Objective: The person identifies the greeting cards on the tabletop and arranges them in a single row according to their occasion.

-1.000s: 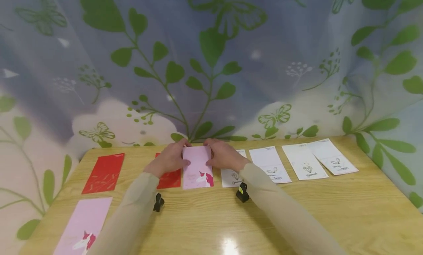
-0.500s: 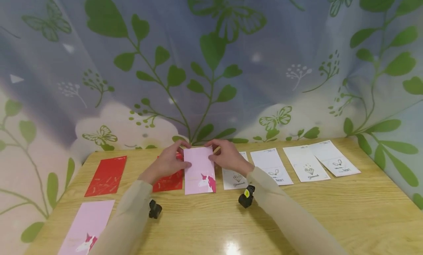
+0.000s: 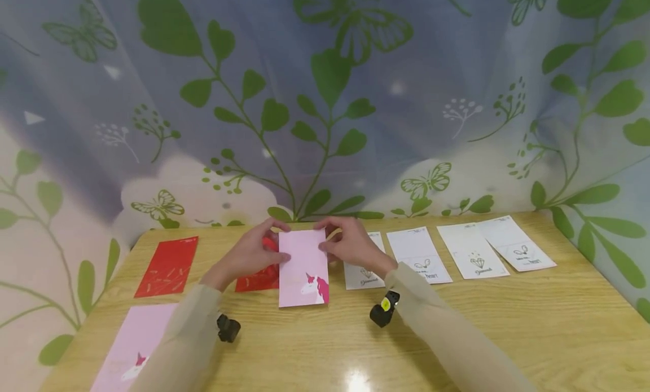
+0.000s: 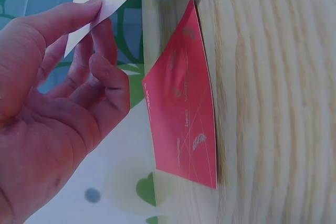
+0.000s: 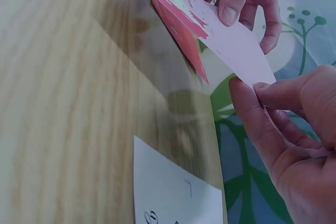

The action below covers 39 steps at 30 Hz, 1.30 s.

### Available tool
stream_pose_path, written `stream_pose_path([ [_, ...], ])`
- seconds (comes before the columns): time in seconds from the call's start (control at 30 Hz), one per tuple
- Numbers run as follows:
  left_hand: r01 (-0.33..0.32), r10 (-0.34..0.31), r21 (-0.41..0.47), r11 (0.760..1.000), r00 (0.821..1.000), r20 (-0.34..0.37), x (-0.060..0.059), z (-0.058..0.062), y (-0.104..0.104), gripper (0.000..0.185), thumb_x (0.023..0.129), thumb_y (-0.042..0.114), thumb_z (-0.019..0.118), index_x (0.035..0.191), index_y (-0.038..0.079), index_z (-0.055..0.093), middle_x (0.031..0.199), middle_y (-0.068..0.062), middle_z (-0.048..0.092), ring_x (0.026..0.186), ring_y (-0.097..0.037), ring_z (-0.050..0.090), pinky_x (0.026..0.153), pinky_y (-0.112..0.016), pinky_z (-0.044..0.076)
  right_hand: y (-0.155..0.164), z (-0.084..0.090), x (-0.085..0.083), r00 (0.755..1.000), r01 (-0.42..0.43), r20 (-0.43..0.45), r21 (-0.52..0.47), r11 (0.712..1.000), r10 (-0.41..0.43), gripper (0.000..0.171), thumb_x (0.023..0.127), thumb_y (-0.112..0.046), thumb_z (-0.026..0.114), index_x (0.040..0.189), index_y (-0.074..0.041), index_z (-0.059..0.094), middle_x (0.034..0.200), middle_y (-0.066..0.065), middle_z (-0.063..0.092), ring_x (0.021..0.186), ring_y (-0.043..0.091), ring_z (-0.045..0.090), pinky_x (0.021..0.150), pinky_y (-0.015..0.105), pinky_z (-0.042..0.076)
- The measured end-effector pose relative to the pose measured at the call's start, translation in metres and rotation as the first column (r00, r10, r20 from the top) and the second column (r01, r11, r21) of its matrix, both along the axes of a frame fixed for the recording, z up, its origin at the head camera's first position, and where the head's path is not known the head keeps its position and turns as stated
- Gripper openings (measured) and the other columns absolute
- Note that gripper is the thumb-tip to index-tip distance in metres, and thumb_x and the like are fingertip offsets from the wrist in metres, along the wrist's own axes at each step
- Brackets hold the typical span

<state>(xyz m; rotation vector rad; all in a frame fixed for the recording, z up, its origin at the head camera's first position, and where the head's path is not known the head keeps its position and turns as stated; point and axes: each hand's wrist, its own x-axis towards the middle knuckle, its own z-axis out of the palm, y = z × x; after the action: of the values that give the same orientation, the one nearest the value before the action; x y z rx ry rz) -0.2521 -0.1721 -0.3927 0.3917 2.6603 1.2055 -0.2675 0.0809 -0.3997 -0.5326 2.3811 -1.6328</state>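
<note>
My left hand [image 3: 249, 255] pinches left edge of pink unicorn envelope [image 3: 303, 268]; my right hand [image 3: 350, 246] pinches right edge. Envelope between both grips, far end lifted off desk [image 3: 457, 324]. Red envelope [image 4: 184, 124] flat just under left grip. White card [image 3: 361, 272] beneath right grip.

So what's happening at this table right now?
A person holds a pink unicorn envelope by its far end, the left hand pinching one edge and the right hand the other. It partly covers a red envelope on the wooden table. Another red envelope and a pink one lie to the left, four white cards to the right.
</note>
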Motion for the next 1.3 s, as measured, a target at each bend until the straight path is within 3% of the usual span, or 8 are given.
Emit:
stream_pose_path([
  [0.27,0.021,-0.021,0.034,0.999,1.000,0.007,0.012,0.003,-0.011,0.052,0.088,0.014,0.079,0.133,0.018,0.053,0.107,-0.013,0.063,0.075,-0.026,0.071,0.072,-0.035,0.059,-0.006,-0.002,0.012,1.000,-0.016,0.026,-0.039,0.999,0.017,0.036,0.089,0.002,0.073,0.123,-0.009,0.068,0.106,0.014,0.059,0.076,0.017,0.067,0.069,0.047,0.063],
  [0.67,0.038,-0.038,0.047,0.998,0.999,0.007,0.033,0.005,-0.026,0.051,0.089,0.013,0.079,0.133,0.018,0.054,0.110,-0.012,0.063,0.088,-0.022,0.067,0.075,-0.033,0.059,-0.019,0.000,0.031,0.999,-0.027,0.038,-0.022,0.999,0.028,0.034,0.090,0.000,0.073,0.121,-0.012,0.068,0.105,0.013,0.059,0.076,0.017,0.067,0.067,0.044,0.063],
  [0.97,0.084,-0.087,0.105,0.991,0.996,0.027,0.047,0.001,-0.044,0.050,0.089,0.011,0.079,0.131,0.014,0.053,0.105,-0.016,0.061,0.079,-0.025,0.069,0.069,-0.039,0.062,-0.032,-0.006,0.043,0.996,-0.078,0.029,-0.030,0.996,0.079,0.034,0.090,0.002,0.072,0.121,-0.010,0.067,0.103,0.013,0.058,0.073,0.017,0.066,0.064,0.042,0.063],
  [1.3,0.055,-0.056,0.046,0.997,0.998,0.030,0.065,0.002,-0.065,0.050,0.087,0.015,0.081,0.129,0.017,0.054,0.103,-0.014,0.058,0.075,-0.024,0.068,0.068,-0.029,0.058,-0.054,-0.005,0.058,0.991,-0.132,0.019,0.001,0.991,0.132,0.033,0.089,0.001,0.074,0.119,-0.010,0.065,0.099,0.009,0.059,0.074,0.021,0.067,0.063,0.039,0.063],
])
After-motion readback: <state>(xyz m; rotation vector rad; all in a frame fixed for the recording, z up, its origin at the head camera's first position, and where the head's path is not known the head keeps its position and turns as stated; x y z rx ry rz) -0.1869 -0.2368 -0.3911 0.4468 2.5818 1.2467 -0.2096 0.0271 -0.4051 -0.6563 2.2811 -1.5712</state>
